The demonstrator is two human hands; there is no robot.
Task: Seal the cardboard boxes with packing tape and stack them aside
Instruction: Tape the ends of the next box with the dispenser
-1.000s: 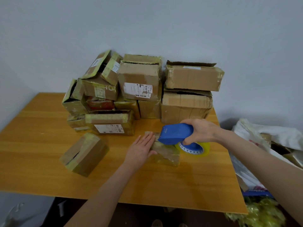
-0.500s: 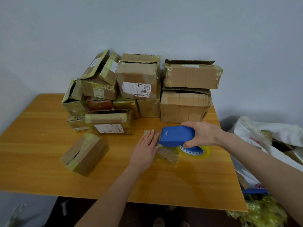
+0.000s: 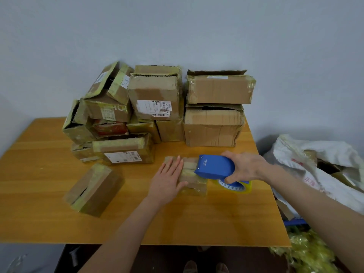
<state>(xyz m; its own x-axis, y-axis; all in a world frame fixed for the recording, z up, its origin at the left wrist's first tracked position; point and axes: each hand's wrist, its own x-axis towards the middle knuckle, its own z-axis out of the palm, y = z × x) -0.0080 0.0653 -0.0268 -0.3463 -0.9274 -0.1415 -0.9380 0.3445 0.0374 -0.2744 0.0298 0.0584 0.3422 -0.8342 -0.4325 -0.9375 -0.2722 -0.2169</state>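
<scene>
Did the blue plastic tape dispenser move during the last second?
Yes. The blue plastic tape dispenser slid rightward, judged against the large crumpled cardboard box behind it.

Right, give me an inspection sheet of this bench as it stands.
Surface: wooden table, boxes crowd its back half.
Job's things: small box under both hands; blue tape dispenser on its top; loose box front left, dark gap in its seam; pile of boxes at the back, several flaps open.
Clutter: white sack off the table's right edge; yellow plastic tangle below it.
Grips: left hand flat on the small box; right hand grips the tape dispenser.
Cables: nothing seen.
Surroundings: plain grey wall.
</scene>
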